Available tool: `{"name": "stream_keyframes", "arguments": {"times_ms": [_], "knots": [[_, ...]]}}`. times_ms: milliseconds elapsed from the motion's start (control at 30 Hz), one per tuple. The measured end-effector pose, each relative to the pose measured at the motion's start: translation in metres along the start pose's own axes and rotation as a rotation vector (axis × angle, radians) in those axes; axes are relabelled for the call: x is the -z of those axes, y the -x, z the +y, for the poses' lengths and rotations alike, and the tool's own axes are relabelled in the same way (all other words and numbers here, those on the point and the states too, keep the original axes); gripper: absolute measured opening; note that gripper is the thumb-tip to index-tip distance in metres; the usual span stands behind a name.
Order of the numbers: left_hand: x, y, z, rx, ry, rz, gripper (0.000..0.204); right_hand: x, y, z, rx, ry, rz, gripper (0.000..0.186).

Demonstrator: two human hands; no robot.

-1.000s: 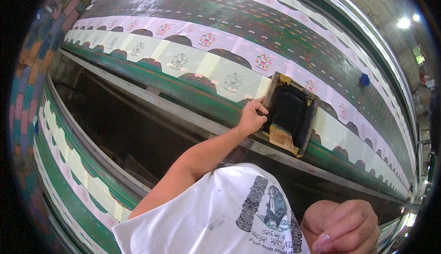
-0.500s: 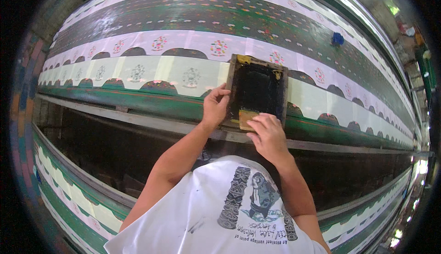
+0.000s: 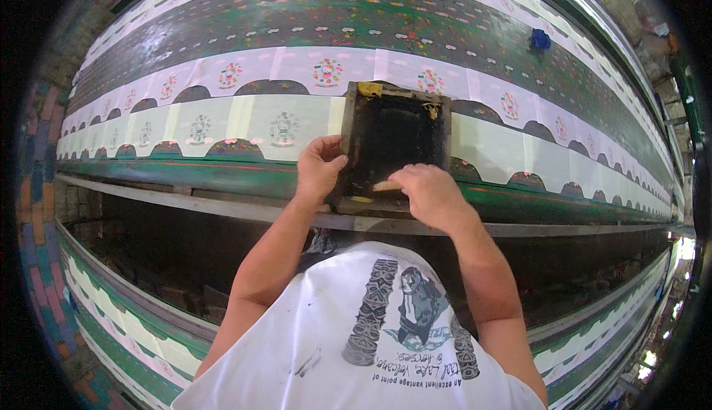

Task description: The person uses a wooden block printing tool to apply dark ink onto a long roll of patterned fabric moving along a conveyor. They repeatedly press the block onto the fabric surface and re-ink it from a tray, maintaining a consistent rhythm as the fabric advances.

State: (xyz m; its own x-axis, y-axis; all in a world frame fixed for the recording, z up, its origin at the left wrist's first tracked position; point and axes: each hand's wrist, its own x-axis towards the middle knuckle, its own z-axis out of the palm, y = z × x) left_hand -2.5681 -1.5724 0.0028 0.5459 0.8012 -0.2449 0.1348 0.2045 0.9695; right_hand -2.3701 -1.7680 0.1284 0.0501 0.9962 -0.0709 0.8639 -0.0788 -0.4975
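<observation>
A dark, ink-stained screen printing frame (image 3: 440, 143) lies over a pale cloth strip (image 3: 483, 154) on the long green table. Its inner area is black with wet-looking ink, and yellow tape marks its far left corner. My left hand (image 3: 320, 167) grips the frame's left side between thumb and fingers. Inside the near part of the frame, my right hand (image 3: 430, 193) holds a small tan squeegee (image 3: 387, 185), seen nearly edge-on, against the black screen. The fingers hide part of the squeegee. Left of the frame, the cloth carries grey line prints (image 3: 284, 129).
Beyond lies a pinkish cloth strip (image 3: 356, 69) with multicoloured prints. A crumpled blue cloth (image 3: 540, 39) sits on the far table surface. A wooden rail (image 3: 252, 210) runs along the near edge, with a dark gap (image 3: 170, 239) below. More cloth-covered tables stand behind.
The squeegee has tilted from showing its broad face to showing a thin edge, and sits slightly farther up the screen. My left hand stays on the frame; the whole view has shifted slightly.
</observation>
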Motion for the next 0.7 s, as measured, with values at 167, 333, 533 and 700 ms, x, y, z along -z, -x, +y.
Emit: {"name": "stream_keyframes", "arguments": {"times_ms": [167,333,533,700], "knots": [[0.002,-0.008,0.001,-0.037,-0.083,-0.016,0.048,0.014,-0.042,0.042,0.013,-0.047,0.073,0.029],[0.002,-0.004,0.012,-0.014,-0.199,-0.006,0.049,0.012,-0.085,0.066,-0.067,0.078,0.244,0.03],[0.005,-0.001,0.025,0.034,-0.197,-0.05,0.051,0.004,-0.108,0.076,-0.156,0.038,0.319,0.039],[0.006,-0.006,0.023,0.03,-0.191,-0.088,0.051,0.002,-0.103,0.078,-0.11,0.079,0.29,0.04]]}}
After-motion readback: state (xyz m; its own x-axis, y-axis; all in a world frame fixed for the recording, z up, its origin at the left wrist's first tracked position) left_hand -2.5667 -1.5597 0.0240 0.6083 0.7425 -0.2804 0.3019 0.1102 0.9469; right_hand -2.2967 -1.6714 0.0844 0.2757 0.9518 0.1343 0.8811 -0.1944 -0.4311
